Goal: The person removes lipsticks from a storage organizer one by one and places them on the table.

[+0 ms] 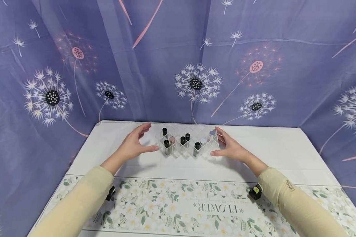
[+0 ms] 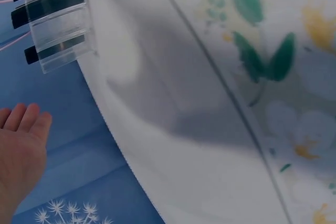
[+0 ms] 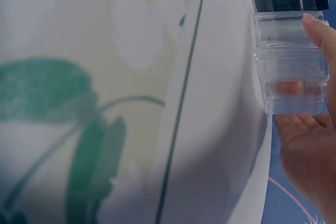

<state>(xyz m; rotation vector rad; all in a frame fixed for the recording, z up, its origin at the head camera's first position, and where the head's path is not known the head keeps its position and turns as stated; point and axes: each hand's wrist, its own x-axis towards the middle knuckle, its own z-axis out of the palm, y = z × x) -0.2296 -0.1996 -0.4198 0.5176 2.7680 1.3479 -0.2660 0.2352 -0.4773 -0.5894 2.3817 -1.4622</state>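
Note:
A clear acrylic lipstick organizer (image 1: 178, 152) with diamond-shaped compartments stands at the back of the white tabletop. Several tubes are in it: black-capped tubes (image 1: 182, 140), a pinkish one (image 1: 172, 140) and silver-capped ones (image 1: 211, 134). Beside its left end is my left hand (image 1: 132, 144), thumb and fingers spread; the left wrist view shows a gap between the fingers and the organizer (image 2: 58, 24). At the right end, my right hand (image 1: 231, 148) has its thumb in front and its fingers by the side. In the right wrist view its fingertips (image 3: 294, 120) appear to touch the organizer's end.
A floral runner (image 1: 166, 200) printed with "FLOWER" crosses the front of the table. Purple-blue dandelion curtains (image 1: 160, 82) hang behind and at both sides. Small black devices sit at both wrists, the right one (image 1: 255, 192) with a yellow-green mark.

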